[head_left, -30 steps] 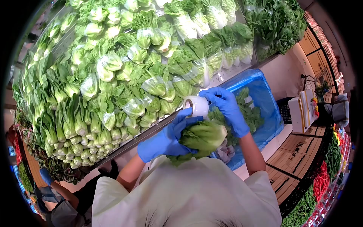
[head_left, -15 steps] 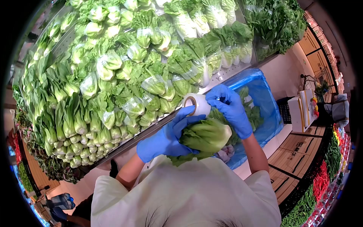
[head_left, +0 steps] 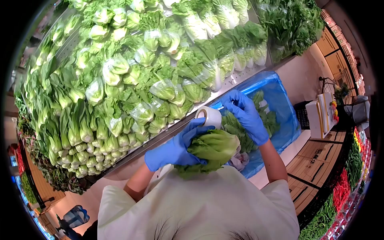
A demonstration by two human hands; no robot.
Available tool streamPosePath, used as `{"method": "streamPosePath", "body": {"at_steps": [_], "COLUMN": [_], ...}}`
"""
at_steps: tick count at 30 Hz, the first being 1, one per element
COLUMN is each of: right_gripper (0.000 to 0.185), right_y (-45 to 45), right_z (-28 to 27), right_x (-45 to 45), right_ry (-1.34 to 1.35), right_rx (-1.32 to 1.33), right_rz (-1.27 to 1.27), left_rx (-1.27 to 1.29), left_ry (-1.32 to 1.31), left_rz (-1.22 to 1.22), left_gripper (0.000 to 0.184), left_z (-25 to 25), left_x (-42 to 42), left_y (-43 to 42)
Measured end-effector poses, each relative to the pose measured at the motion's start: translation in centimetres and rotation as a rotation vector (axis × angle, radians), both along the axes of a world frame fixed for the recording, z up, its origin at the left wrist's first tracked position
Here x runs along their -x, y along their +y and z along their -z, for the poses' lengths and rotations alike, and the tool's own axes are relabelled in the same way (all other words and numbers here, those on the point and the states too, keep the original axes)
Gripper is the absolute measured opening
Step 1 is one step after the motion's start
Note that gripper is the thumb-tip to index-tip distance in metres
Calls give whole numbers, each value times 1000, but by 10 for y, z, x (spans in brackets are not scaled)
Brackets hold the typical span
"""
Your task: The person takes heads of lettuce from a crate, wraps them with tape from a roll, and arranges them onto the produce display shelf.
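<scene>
My left hand (head_left: 178,146), in a blue glove, is closed around a head of lettuce (head_left: 214,148) in front of my chest. A whitish roll with a cardboard core (head_left: 210,117) is hooked on the fingers of the same hand, just above the lettuce. To the right of the roll, my right hand (head_left: 245,116), also gloved in blue, has its thumb and fingers pinched together. What lies in the pinch is too small to make out. Below the right hand is a blue-lined bin (head_left: 280,102) holding loose lettuce leaves (head_left: 269,120).
A sloping display (head_left: 176,127) carries rows of bok choy (head_left: 86,130) and wrapped lettuce (head_left: 163,90). A white box (head_left: 316,118) stands right of the bin, with red peppers (head_left: 341,185) farther along. At lower left, another person's gloved hand (head_left: 64,225) is near a bluish clear container (head_left: 76,216).
My right hand has drawn slightly right, apart from the roll. The roll and lettuce have shifted and turned a little in my left hand. The other person's container at lower left has moved.
</scene>
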State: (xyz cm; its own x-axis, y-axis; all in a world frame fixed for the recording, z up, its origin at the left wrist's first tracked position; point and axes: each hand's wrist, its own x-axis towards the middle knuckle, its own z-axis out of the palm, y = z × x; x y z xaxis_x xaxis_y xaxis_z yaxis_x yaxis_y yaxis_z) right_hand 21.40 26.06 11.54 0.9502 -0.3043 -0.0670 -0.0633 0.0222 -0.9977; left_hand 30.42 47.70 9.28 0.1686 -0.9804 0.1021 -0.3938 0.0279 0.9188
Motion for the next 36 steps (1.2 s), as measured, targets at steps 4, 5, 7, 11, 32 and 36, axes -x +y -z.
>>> {"method": "streamPosePath", "body": {"at_steps": [4,5,7,11,32,36], "right_gripper": [14,16,19,17,9,14], "right_y": [7,10,11,5,-8,-13], "right_z": [9,7,6,11,22,21], "right_x": [4,5,5,3,-3,-5], "right_ry": [-90,-38,14,-13,-33,40], "right_rx": [71,11,-49,-149,255,155], "right_rz": [-73,-54,-35,-25,-170,-233], "left_rx": [-15,-28,-40,47,-167,-189], "left_ry": [16,-53,-123,-200,86,402], "left_rz": [-13,-25,-37,1,-20,53], "left_gripper": [78,78,78,79,73,76], "left_z": [-3,-4,-6,-24,-13,-7], "left_x": [4,8,12,10,9,8], "left_y": [0,-1,-3,-7,-7,-1]}}
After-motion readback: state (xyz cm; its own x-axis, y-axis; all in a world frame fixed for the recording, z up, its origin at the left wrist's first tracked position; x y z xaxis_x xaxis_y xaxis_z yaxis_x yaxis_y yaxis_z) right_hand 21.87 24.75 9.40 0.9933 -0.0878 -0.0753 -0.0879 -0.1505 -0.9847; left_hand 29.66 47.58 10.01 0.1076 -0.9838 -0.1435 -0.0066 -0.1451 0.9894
